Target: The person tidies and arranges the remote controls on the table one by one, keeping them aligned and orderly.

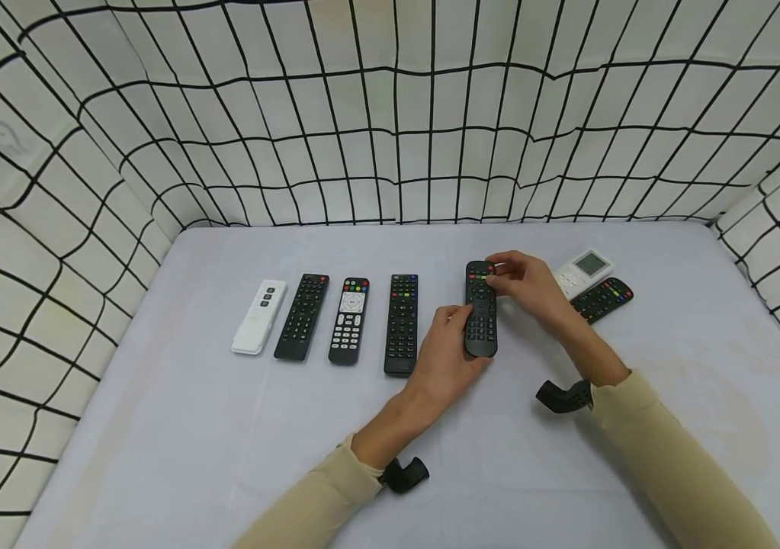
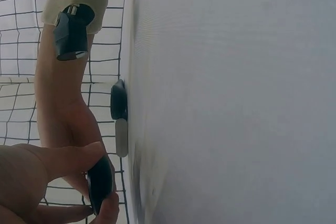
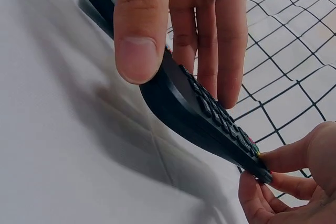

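Observation:
A black remote control with coloured buttons near its top is held between both hands. My left hand grips its lower end, thumb at the bottom edge and fingers along the left side. In the right wrist view this left thumb looms large over the remote, which tilts above the cloth and casts a shadow. My right hand pinches the top right corner; that hand shows at the coloured-button end. The left wrist view catches the remote edge-on.
Left of the hands lie a white remote, a black one, one with pale buttons and a long black one. A white remote with a screen and a small black remote lie right. Black-gridded walls surround the white-covered table.

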